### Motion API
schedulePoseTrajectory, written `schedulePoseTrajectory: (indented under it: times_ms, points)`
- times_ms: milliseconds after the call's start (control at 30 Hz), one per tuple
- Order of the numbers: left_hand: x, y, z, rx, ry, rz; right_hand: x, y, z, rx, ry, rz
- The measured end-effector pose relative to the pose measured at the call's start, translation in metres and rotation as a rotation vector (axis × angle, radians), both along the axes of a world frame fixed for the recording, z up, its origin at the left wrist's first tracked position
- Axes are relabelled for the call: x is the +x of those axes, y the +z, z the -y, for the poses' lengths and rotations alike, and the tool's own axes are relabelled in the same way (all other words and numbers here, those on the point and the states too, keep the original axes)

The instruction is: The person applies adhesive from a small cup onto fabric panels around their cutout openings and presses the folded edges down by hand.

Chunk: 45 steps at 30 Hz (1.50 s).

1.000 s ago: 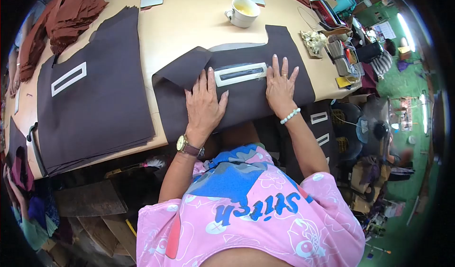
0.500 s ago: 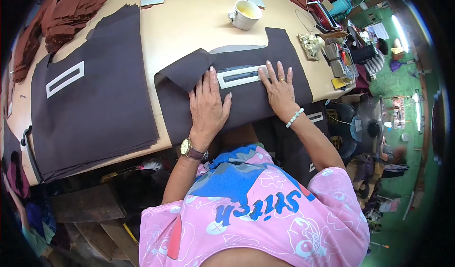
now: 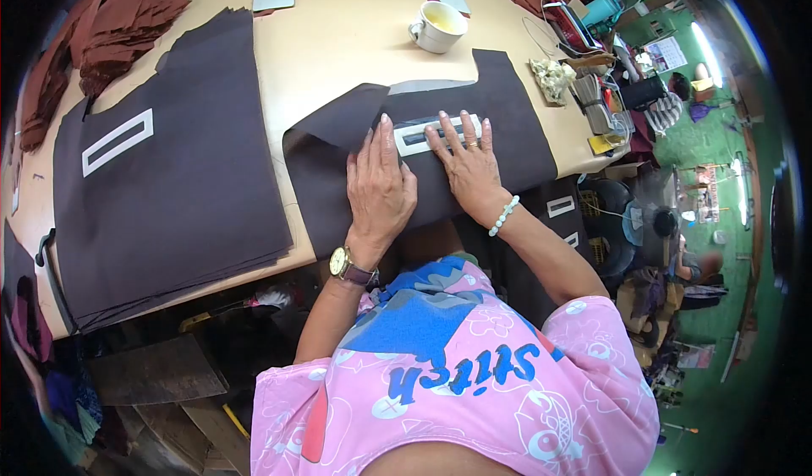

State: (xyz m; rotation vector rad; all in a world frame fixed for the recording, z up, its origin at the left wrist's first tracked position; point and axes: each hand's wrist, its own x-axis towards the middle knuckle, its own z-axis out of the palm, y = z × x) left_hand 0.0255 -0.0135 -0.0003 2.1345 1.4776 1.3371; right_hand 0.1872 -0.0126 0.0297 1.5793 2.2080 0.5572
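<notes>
A dark brown cut panel (image 3: 524, 121) lies in front of me at the table's edge, its upper left part folded over as a flap (image 3: 338, 119). On it sits a white rectangular frame-shaped strip (image 3: 414, 149) with a dark slot in its middle. My right hand (image 3: 470, 167) lies flat with spread fingers across the right half of the strip. My left hand (image 3: 378, 187), fingers stretched out, rests on the panel beside the strip's left end, with its fingertips by the flap. Neither hand grips anything.
To the left lies a stack of dark panels (image 3: 178, 188), with another white frame (image 3: 95, 162) on top. A white cup (image 3: 439, 28) with yellow contents stands beyond the panel. Reddish-brown pieces (image 3: 127, 28) lie at the far left. Bundles and tools (image 3: 596, 104) crowd the right edge.
My right hand has slid left along the white strip, from its right end towards its middle. My left hand stays flat at the strip's left end, shifted only slightly.
</notes>
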Motion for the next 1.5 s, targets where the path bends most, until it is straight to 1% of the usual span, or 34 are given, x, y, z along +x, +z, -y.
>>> schedulePoseTrajectory:
  times_ms: [233, 433, 533, 667, 767, 800, 900, 933, 967, 1000, 1067, 1100, 1133, 1167, 1233, 1267, 1333, 1367, 1400, 1467, 1500]
  points:
    - [0.0, -0.002, -0.002, 0.059, 0.0, 0.096, -0.026, -0.002, 0.002, -0.024, 0.037, -0.055]
    - [0.0, -0.002, -0.002, 0.036, -0.047, 0.186, -0.036, -0.005, 0.005, -0.008, 0.022, -0.133]
    - [0.0, 0.003, -0.002, 0.02, -0.057, 0.197, -0.04, -0.008, 0.004, -0.017, -0.005, -0.223]
    - [-0.001, 0.005, -0.001, -0.009, -0.052, 0.194, -0.039, -0.007, 0.004, -0.022, 0.005, -0.24]
    - [-0.001, 0.004, -0.002, -0.004, -0.044, 0.175, -0.031, -0.005, 0.003, -0.092, 0.071, -0.359]
    - [-0.001, 0.003, -0.001, 0.009, -0.037, 0.161, -0.03, -0.003, 0.0, -0.077, 0.094, -0.528]
    - [-0.001, 0.005, -0.002, 0.003, -0.013, 0.16, -0.002, 0.025, -0.021, -0.522, -0.022, -0.888]
    - [-0.002, 0.006, -0.002, -0.002, -0.005, 0.162, 0.015, 0.019, -0.029, -0.429, 0.057, -1.041]
    - [-0.003, 0.008, 0.0, -0.008, 0.005, 0.162, 0.036, 0.019, -0.034, -0.334, 0.08, -1.172]
    - [-0.004, 0.01, 0.001, -0.004, 0.047, 0.143, 0.053, 0.024, -0.035, -0.2, -0.003, -1.115]
    - [-0.008, 0.013, 0.003, 0.008, 0.122, 0.099, 0.105, 0.018, -0.046, 0.057, -0.085, -0.969]
    - [-0.013, 0.012, 0.003, 0.007, 0.223, 0.009, 0.125, 0.02, -0.048, 0.162, -0.138, -0.887]
    - [-0.02, 0.011, 0.002, 0.007, 0.323, -0.079, 0.156, 0.009, -0.055, 0.224, -0.138, -0.897]
    - [-0.027, 0.009, -0.001, 0.008, 0.423, -0.165, 0.171, 0.01, -0.058, 0.24, -0.399, -0.83]
    - [-0.049, -0.003, -0.01, -0.117, 0.495, -0.205, 0.175, 0.018, -0.055, 0.299, -0.676, -0.666]
    - [-0.056, -0.008, -0.011, -0.183, 0.533, -0.228, 0.175, 0.015, -0.056, 0.298, -0.706, -0.668]
    - [-0.057, -0.008, -0.01, -0.214, 0.517, -0.342, 0.17, 0.01, -0.062, 0.301, -0.768, -0.673]
    - [-0.056, -0.007, -0.011, -0.225, 0.504, -0.399, 0.17, 0.002, -0.066, 0.336, -0.689, -0.723]
    - [-0.053, -0.007, -0.013, -0.112, 0.483, -0.333, 0.17, -0.013, -0.071, 0.374, -0.611, -0.771]
    - [-0.059, -0.009, -0.019, -0.111, 0.42, -0.264, 0.163, -0.02, -0.077, 0.456, -0.477, -0.874]
    - [-0.06, -0.009, -0.02, -0.111, 0.383, -0.233, 0.159, -0.013, -0.08, 0.391, -0.527, -0.952]
